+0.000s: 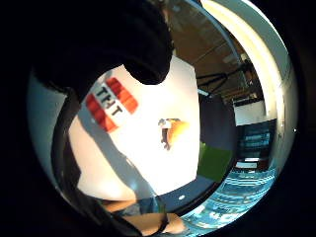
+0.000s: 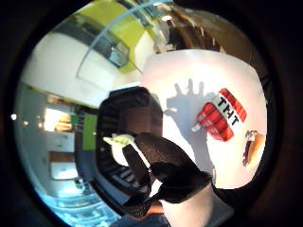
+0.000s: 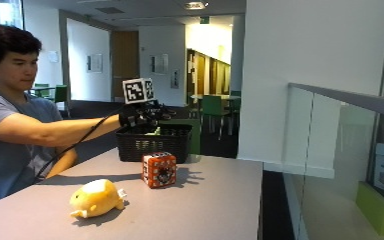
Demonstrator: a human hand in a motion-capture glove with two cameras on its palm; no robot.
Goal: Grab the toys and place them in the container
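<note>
My gloved right hand (image 3: pixel 143 115) hovers over the black basket (image 3: pixel 153 144) at the table's far end, its fingers spread and holding nothing. A small pale yellow-green toy (image 3: pixel 155 131) shows just under the hand at the basket's rim; in the thumb side view this toy (image 2: pixel 120 141) lies over the basket (image 2: pixel 130 118) beside a gloved finger (image 2: pixel 161 156). A red TNT block (image 3: pixel 159 170) stands on the table in front of the basket. A yellow plush animal (image 3: pixel 97 198) lies nearer the front edge. Both also show in the little finger side view: TNT block (image 1: pixel 111 103), plush (image 1: pixel 173 129).
The grey table (image 3: pixel 205 205) runs from the basket to the front. A glass railing (image 3: pixel 338 150) stands to the right of it, beside a white wall. The person's bare arm stays near the table's left edge.
</note>
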